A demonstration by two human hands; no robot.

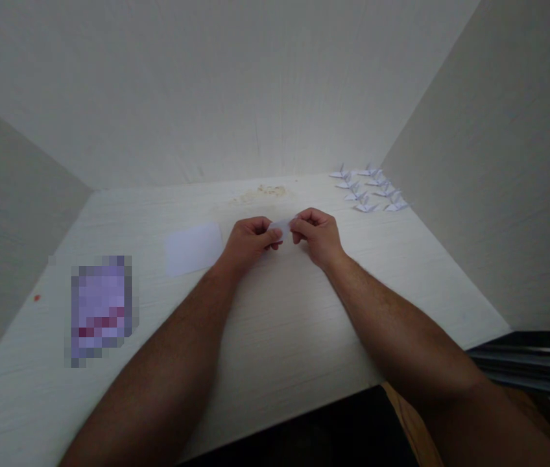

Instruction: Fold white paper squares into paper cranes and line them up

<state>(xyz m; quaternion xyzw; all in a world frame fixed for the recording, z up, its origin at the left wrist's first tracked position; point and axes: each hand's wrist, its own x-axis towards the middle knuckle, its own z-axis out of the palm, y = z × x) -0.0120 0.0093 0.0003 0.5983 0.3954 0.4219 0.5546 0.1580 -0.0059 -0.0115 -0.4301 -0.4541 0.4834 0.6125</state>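
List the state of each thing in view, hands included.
Bare left hand: closed, pinching the small paper.
Bare right hand: closed, pinching its other end.
Small white paper piece: held between both hands; fold detail too small to tell.
White rectangular paper: lying flat.
White folded-paper cranes: finished-looking, grouped in two rows.
Purple four-sided item: pixelated, state unclear.
Pale wood-grained table: tan-marked toward its far edge.

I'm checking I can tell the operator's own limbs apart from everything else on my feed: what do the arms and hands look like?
Both hands, left and right, are ungloved. The left forearm and right forearm are bare, with no sleeve, watch, bracelet or cable visible. No ring can be made out.
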